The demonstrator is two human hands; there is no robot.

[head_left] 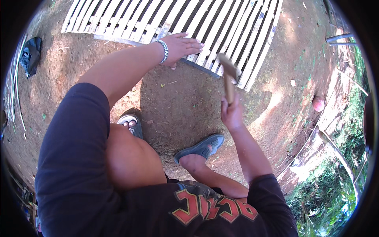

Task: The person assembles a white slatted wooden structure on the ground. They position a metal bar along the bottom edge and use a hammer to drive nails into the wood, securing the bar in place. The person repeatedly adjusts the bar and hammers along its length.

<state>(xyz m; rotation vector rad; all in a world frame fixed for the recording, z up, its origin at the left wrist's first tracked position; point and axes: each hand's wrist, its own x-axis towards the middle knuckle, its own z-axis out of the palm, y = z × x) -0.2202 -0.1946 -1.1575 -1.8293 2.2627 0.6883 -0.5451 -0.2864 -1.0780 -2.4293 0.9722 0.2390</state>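
Observation:
A panel of pale slats (pixel 263 47), likely bamboo, lies ahead of me, the slats side by side with narrow gaps. A crosspiece (pixel 202 70) runs under their near ends. My left hand (pixel 182 48), a chain bracelet at its wrist, rests flat on the near ends, fingers stretched out to the right. In my right hand (pixel 232 112) is a hammer (pixel 229 87), gripped by its handle. Its slightly blurred head is raised near the panel's right front corner. Whether it touches a slat I cannot tell.
My sandalled feet stand on bare earth (pixel 166 110) below the panel. A dark plastic bag (pixel 30 57) lies at the far left beside thin sticks. On the right are a reddish round object (pixel 318 103), poles (pixel 339 37) and green plants (pixel 327 197).

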